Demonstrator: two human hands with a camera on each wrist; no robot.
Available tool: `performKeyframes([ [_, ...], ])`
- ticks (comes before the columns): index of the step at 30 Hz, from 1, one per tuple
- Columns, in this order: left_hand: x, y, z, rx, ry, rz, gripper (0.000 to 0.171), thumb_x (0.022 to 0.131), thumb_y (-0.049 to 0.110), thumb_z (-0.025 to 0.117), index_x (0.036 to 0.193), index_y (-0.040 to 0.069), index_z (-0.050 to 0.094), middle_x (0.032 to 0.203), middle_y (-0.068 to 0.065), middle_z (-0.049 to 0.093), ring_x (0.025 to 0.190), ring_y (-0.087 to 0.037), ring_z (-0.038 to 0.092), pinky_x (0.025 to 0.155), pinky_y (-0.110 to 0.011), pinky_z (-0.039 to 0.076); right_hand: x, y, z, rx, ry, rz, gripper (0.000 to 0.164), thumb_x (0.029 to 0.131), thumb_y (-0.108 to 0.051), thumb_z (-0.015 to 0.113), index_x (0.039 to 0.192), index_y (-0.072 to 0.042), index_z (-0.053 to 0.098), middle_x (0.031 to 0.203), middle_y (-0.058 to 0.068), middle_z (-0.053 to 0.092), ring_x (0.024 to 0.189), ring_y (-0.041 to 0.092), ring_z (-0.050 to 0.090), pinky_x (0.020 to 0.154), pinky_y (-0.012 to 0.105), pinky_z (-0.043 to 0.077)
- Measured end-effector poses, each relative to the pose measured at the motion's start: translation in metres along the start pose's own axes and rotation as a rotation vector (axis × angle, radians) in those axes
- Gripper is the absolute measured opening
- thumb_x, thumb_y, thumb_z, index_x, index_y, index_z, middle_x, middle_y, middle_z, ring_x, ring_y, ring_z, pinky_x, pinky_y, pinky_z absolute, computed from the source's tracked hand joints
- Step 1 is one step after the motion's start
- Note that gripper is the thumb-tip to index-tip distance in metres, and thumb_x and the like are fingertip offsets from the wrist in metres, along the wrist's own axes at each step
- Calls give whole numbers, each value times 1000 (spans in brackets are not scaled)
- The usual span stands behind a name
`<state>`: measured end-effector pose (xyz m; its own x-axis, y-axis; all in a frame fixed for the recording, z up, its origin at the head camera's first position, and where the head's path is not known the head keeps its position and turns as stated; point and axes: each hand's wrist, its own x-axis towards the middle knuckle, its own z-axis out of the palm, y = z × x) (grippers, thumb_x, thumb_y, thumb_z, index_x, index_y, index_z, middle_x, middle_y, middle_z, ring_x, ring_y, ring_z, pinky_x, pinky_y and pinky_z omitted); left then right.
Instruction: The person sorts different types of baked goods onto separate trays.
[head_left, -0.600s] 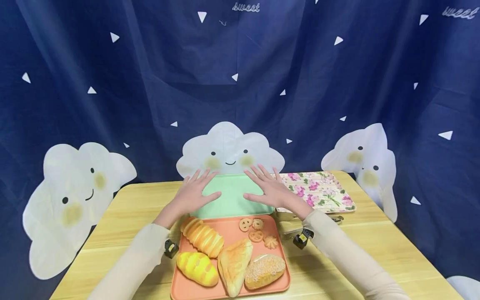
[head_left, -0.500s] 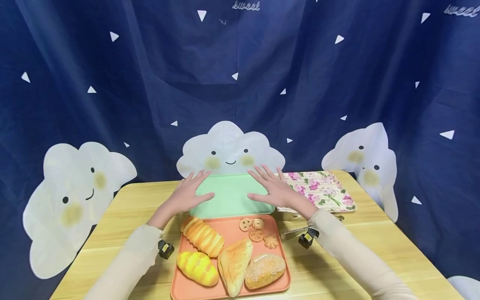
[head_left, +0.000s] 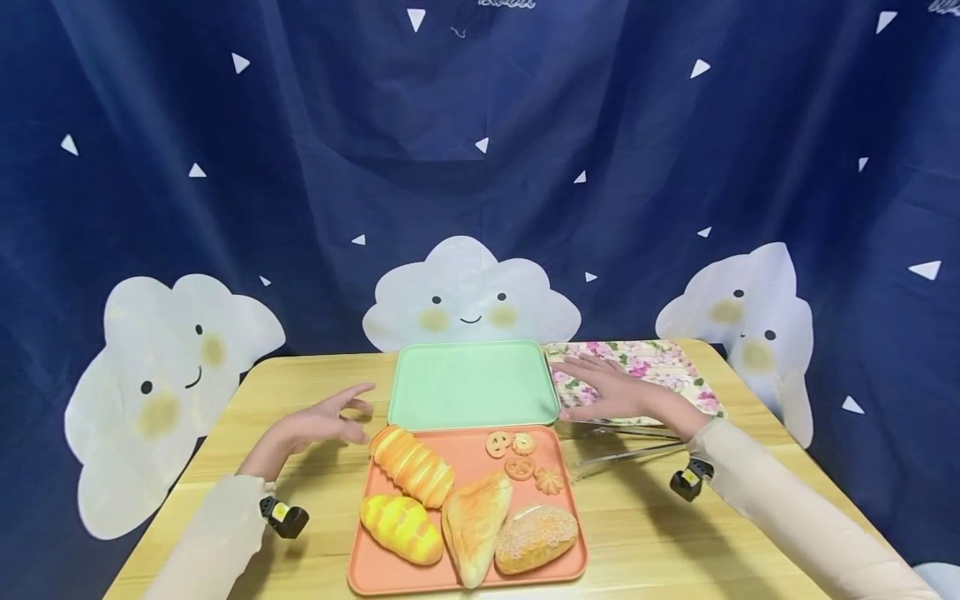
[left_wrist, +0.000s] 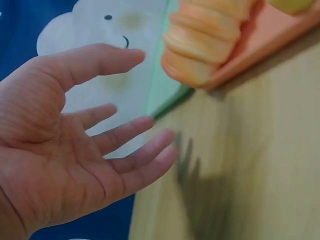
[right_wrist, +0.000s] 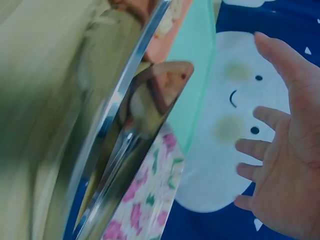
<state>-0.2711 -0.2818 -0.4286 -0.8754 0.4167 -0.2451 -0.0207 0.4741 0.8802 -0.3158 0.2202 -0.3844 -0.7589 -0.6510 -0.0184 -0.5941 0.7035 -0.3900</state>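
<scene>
My left hand [head_left: 318,423] hovers left of the coral tray [head_left: 420,577], fingers spread and slightly bent, holding nothing. Nearest to it is a ridged bread roll [head_left: 412,467] at the tray's back left corner. My right hand [head_left: 615,392], also without anything in it, hangs over the front of the floral tray [head_left: 675,367] with fingers extended. Beneath that wrist lie shiny metal tongs [head_left: 633,454], large in the right wrist view. The coral tray also bears a yellow roll [head_left: 401,529], a triangular pastry [head_left: 476,529], a crumb-coated bun [head_left: 536,537] and several small cookies [head_left: 520,467].
A bare mint-green tray [head_left: 472,383] lies behind the coral one, beside the floral tray. All stand on a wooden table [head_left: 300,375]. A dark blue curtain [head_left: 337,125] with printed clouds hangs behind the table.
Both hands have moved apart from above the mint-green tray, the left one leftward and lower, the right one rightward. More of the tongs shows now. The head view has shifted slightly.
</scene>
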Motion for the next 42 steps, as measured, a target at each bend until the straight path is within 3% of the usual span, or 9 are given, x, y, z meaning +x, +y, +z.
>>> performKeyframes([
  [4, -3, -9, 5, -56, -66, -43, 99, 79, 1, 74, 159, 1, 16, 135, -30, 41, 101, -29, 64, 83, -35, 54, -14, 12, -4, 39, -65, -78, 88, 86, -44, 78, 156, -7, 39, 158, 23, 41, 145, 52, 35, 114, 72, 28],
  [9, -2, -15, 15, -38, -110, -77, 91, 74, 1, 74, 154, 3, 32, 117, -21, 48, 77, -17, 57, 70, -30, 52, -33, 25, -6, 98, -180, -86, 92, 79, -32, 86, 150, 7, 41, 151, 30, 45, 138, 55, 41, 111, 72, 32],
  [13, 0, -18, 19, -42, -139, -80, 88, 73, 1, 75, 152, 4, 36, 112, -18, 48, 78, -17, 59, 71, -32, 58, -43, 31, -5, 123, -236, -43, 90, 75, -27, 89, 145, 7, 46, 146, 30, 50, 131, 53, 48, 106, 69, 40],
  [18, 2, -23, 21, -57, -134, -64, 80, 75, 0, 76, 146, 1, 39, 109, -18, 48, 85, -23, 67, 77, -41, 62, -49, 38, -2, 81, -228, -29, 78, 67, -20, 93, 133, 2, 57, 128, 19, 61, 109, 34, 58, 93, 54, 51],
  [23, 4, -25, 23, -71, -112, -51, 74, 75, -1, 76, 141, 2, 43, 108, -18, 50, 85, -24, 67, 75, -42, 63, -52, 46, 3, 55, -215, -10, 67, 65, -13, 92, 124, -3, 62, 116, 11, 62, 98, 23, 55, 84, 40, 51],
  [30, 5, -25, 26, -80, -96, -56, 71, 78, 0, 75, 141, 1, 44, 91, -12, 56, 76, -20, 66, 63, -33, 59, -56, 51, 10, 24, -179, 4, 55, 65, -9, 90, 114, -4, 65, 108, 7, 64, 92, 17, 56, 78, 32, 50],
  [36, 6, -25, 27, -77, -93, -65, 71, 79, -1, 74, 142, 0, 41, 86, -10, 57, 75, -21, 68, 62, -31, 59, -57, 55, 10, 110, -185, -1, 48, 67, -6, 87, 109, -4, 65, 104, 9, 65, 90, 21, 59, 77, 31, 49],
  [42, 7, -23, 27, -54, -105, -59, 67, 79, -3, 73, 139, -1, 42, 86, -11, 58, 76, -23, 70, 65, -34, 60, -54, 63, 2, 285, -193, -132, 38, 76, -6, 85, 105, 3, 62, 88, 18, 63, 80, 16, 57, 73, 30, 50],
])
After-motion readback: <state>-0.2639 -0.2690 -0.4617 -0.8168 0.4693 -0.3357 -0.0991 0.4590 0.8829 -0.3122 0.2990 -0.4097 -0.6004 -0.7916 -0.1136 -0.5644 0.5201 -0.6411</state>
